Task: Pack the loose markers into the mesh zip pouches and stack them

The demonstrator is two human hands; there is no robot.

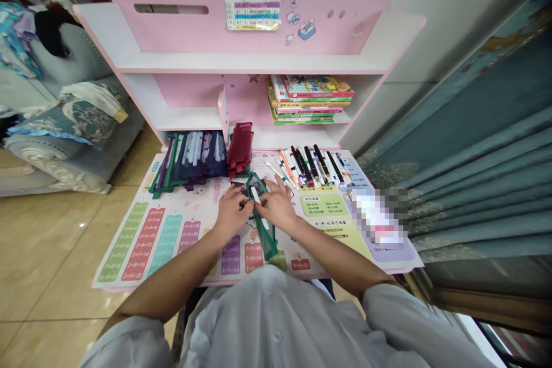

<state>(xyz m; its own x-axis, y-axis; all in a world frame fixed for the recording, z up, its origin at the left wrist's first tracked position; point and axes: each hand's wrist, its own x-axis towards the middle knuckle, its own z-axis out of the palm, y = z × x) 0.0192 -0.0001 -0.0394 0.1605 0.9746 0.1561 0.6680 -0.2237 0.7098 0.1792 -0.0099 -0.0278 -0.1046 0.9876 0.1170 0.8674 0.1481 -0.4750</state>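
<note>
A green mesh pouch (268,244) lies slantwise on the desk between my hands. A white marker (265,223) rests in or on it; I cannot tell which. My left hand (233,207) is closed, its thumb and fingertips pinching the pouch's left edge. From the other side my right hand (279,202) grips the pouch, its thumb against the marker and the other fingers curled over the green edge. Beyond my right hand lies a spread of loose markers (314,165) with white, black and orange barrels. The undersides of both hands' fingers are hidden.
Filled dark mesh pouches (194,152) sit at the back left, beside a stack of dark red pouches (240,146). Books (308,100) are piled on the pink shelf (254,62). A pixelated phone-like object (377,218) lies at the right edge. Curtains (487,144) hang further right.
</note>
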